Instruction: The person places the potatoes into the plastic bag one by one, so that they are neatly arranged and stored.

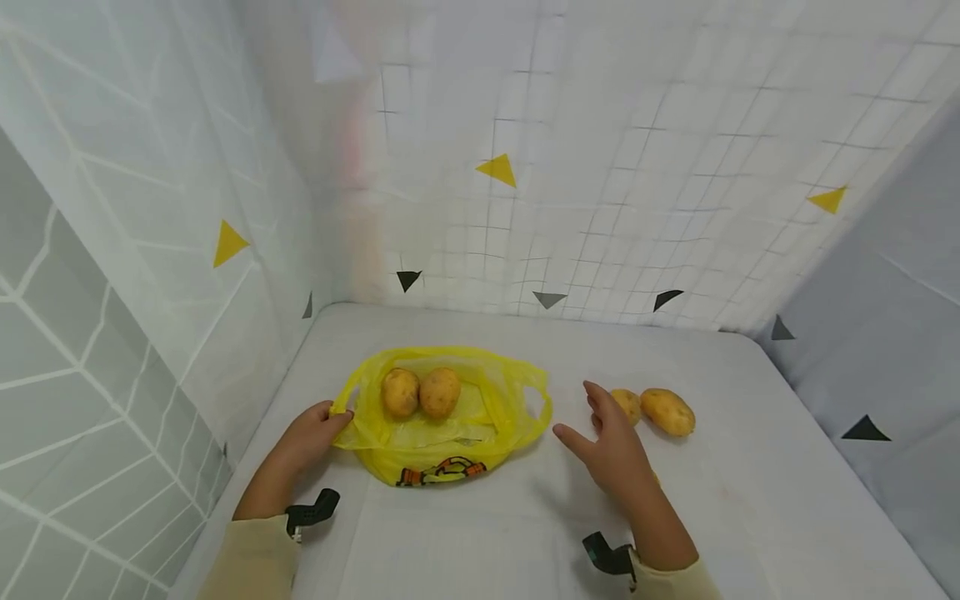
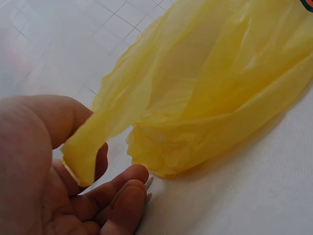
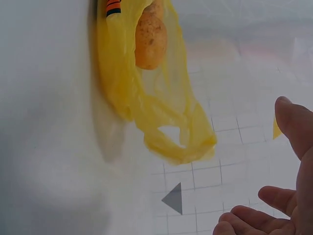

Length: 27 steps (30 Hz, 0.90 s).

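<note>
A yellow plastic bag (image 1: pixel 450 450) lies on the table with its mouth spread wide. Two potatoes (image 1: pixel 439 393) sit side by side inside it. At the bag's left end, my left hand (image 1: pixel 311 437) pinches the handle loop between thumb and forefinger; the left wrist view shows the handle (image 2: pixel 83 152) in that grip. My right hand (image 1: pixel 617 454) hovers to the right of the bag, thumb and fingers spread with nothing between them. Beyond that hand lie a potato (image 1: pixel 671 412) and a second potato (image 1: pixel 626 405), partly hidden by the fingers.
A white cloth covers the table (image 1: pixel 435 542). Behind it hangs a pale gridded curtain (image 1: pixel 600 208) with triangle marks, and more cloth closes off both sides. A sliver of yellow shows beside my right wrist, mostly covered by it.
</note>
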### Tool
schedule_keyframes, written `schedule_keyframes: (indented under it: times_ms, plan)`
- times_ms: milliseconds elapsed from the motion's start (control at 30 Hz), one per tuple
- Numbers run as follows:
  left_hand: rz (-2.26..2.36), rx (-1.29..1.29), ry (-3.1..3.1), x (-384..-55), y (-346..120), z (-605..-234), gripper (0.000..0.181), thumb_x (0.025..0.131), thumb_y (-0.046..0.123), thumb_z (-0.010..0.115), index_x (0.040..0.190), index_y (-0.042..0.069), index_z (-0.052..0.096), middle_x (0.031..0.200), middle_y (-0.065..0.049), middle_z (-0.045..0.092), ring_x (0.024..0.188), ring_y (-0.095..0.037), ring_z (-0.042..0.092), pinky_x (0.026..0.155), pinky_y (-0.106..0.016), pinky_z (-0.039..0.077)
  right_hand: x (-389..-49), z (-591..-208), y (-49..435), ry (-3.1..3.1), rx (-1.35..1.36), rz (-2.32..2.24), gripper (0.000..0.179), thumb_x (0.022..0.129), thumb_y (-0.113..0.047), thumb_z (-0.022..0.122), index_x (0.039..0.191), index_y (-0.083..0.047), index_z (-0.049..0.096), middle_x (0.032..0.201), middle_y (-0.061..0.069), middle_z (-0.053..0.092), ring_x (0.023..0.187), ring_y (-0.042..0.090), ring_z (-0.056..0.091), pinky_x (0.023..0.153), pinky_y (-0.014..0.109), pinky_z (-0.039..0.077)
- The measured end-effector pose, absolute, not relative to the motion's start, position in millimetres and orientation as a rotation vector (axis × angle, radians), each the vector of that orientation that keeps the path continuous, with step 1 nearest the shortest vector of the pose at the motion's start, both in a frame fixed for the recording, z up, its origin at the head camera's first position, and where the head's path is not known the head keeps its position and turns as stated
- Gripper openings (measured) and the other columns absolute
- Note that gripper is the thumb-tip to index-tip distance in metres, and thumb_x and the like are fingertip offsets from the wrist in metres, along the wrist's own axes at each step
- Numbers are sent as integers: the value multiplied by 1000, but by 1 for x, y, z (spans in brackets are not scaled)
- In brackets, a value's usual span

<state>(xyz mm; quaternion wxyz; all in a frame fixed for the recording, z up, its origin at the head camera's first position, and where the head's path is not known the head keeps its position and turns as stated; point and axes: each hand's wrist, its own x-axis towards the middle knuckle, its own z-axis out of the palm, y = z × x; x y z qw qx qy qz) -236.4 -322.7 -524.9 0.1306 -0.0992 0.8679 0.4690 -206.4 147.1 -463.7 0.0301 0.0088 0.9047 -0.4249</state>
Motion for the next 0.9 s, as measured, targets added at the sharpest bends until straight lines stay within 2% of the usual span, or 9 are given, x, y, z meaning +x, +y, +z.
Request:
schedule_keyframes:
  times_ms: [133, 267, 433, 533, 900]
  plan:
    - [1358, -287, 2523, -234, -324, -523, 48, 105, 51, 54, 123, 7, 60, 99, -5, 57, 96, -24, 53, 80, -37, 41, -204, -462, 151, 2819, 92, -1189, 112, 83, -76, 71, 167, -21, 21, 170, 14, 29, 154, 40, 32, 120, 61, 31]
    - [1371, -276, 2522, -234, -324, -524, 49, 105, 52, 54, 122, 6, 60, 98, -5, 57, 94, -23, 52, 79, -36, 41, -198, -462, 158, 2855, 129, -1109, 113, 83, -78, 70, 167, -19, 22, 170, 16, 26, 150, 44, 36, 117, 65, 33]
    - [1372, -260, 2530, -234, -324, -524, 49, 105, 50, 54, 122, 5, 60, 97, -5, 57, 93, -23, 53, 78, -35, 41, -192, -467, 169, 2904, 133, -1051, 114, 83, -79, 68, 166, -16, 22, 171, 18, 23, 153, 46, 28, 117, 69, 28]
    - [1370, -252, 2536, -234, -324, -523, 48, 106, 50, 54, 122, 4, 60, 96, -5, 56, 92, -23, 52, 78, -35, 41, -191, -470, 175, 2904, 164, -1027, 115, 83, -77, 70, 166, -16, 22, 172, 18, 21, 155, 47, 23, 118, 70, 25]
    - [1367, -275, 2533, -235, -322, -524, 48, 106, 50, 54, 121, 4, 59, 94, -5, 54, 91, -23, 52, 75, -35, 41, -189, -477, 189, 2883, 211, -1012, 120, 79, -80, 71, 167, -16, 19, 173, 21, 13, 156, 49, 19, 117, 72, 24]
